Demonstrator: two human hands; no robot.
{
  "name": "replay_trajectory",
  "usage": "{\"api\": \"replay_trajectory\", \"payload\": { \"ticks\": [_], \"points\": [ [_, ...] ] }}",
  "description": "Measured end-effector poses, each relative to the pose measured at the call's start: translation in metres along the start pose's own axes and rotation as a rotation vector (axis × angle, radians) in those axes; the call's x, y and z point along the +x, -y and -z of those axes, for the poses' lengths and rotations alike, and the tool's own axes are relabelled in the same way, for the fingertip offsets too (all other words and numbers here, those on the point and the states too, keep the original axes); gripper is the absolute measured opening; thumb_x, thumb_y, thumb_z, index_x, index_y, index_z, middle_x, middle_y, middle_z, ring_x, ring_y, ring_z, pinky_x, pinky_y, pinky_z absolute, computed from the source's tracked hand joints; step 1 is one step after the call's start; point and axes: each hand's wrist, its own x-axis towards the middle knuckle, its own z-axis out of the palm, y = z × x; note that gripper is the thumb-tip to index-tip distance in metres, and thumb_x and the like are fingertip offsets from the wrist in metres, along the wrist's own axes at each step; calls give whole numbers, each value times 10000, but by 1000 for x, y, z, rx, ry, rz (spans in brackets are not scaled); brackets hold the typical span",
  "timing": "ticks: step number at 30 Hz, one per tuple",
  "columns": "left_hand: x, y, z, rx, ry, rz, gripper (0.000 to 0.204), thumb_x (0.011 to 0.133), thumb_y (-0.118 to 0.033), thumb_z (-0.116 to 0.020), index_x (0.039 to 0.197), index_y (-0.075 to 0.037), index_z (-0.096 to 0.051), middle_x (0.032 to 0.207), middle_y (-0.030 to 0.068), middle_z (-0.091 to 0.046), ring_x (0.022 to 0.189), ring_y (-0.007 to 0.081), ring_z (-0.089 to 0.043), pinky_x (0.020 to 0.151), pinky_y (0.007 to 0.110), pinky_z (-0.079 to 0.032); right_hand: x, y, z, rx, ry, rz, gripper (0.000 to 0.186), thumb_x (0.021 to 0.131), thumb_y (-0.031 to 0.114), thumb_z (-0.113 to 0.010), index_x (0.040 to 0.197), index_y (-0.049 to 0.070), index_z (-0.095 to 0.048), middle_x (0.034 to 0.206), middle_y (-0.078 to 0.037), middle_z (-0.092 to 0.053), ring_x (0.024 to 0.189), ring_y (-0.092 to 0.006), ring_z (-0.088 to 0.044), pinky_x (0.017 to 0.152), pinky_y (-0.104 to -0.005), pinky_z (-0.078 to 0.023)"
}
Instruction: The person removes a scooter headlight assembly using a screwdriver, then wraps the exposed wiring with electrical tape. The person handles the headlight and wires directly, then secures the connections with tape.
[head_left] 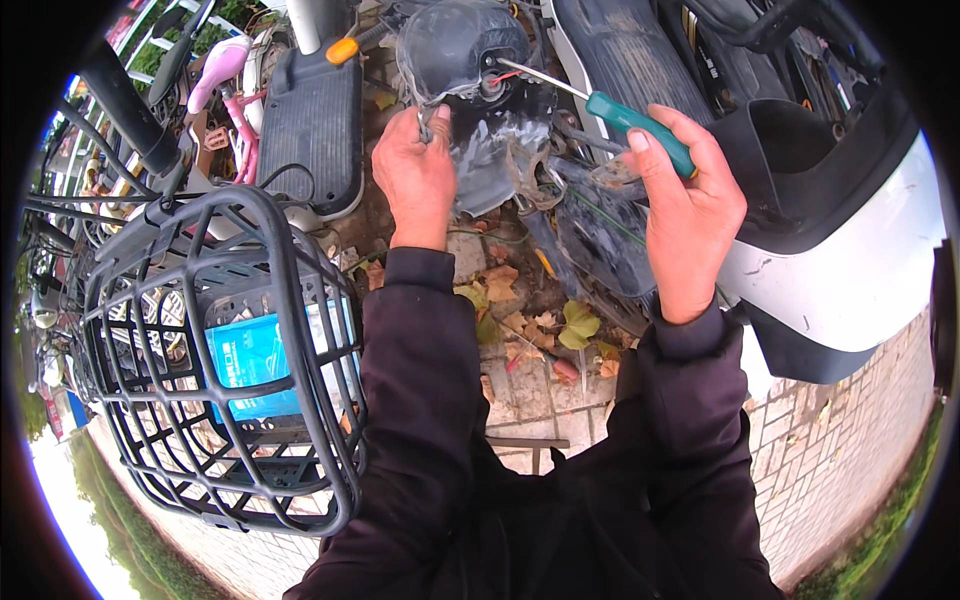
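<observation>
A screwdriver (612,112) with a green handle and a bare metal shaft is gripped by my right hand (693,215), thumb and fingers round the end of the handle. Its shaft points left, and the tip meets or overlaps a small dark fitting on a dusty black rounded housing (450,48). Beside the tip, a short red wire (507,76) shows at a round hole. My left hand (415,180) is closed at the housing's lower left edge, pinching a small greyish piece too hidden to name. Below the housing hangs a black mudguard (495,165), scuffed and dirty.
A black basket (275,215) with a blue packet (255,365) inside stands close by my left arm. At right is a scooter's silver-white body panel (850,240). Ribbed footboards (315,135) and a pink bicycle part (225,75) crowd the far left. Dry leaves (578,325) lie on the paving.
</observation>
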Motion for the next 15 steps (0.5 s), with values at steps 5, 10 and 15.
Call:
{"api": "replay_trajectory", "payload": {
  "ticks": [5, 10, 15],
  "points": [
    [0, -2, 0, 25, 5, 12, 278, 973, -237, -768, 910, 2, -640, 895, 180, -649, 829, 440, -613, 750, 470, -486, 4, -6, -10, 94, 12, -42, 262, 935, -1, -821, 1184, -52, -757, 1032, -71, -726, 830, -85, -673, 739, -253, -547],
    [0, -5, 0, 49, 1, 16, 259, 974, -247, -766, 943, -6, -676, 910, 176, -666, 852, 439, -633, 762, 476, -497, 7, -8, -10, 34, -3, -57, 265, 939, 11, -824, 1190, -45, -760, 1014, -63, -736, 820, -87, -679, 736, -249, -549],
    [1, -8, 1, 62, 1, 11, 229, 973, -253, -767, 970, -29, -715, 930, 165, -689, 873, 429, -657, 766, 480, -503, 9, -7, -8, 47, 12, -106, 269, 957, 40, -820, 1205, -44, -758, 968, -49, -740, 821, -86, -696, 736, -242, -551]
  ]
}}
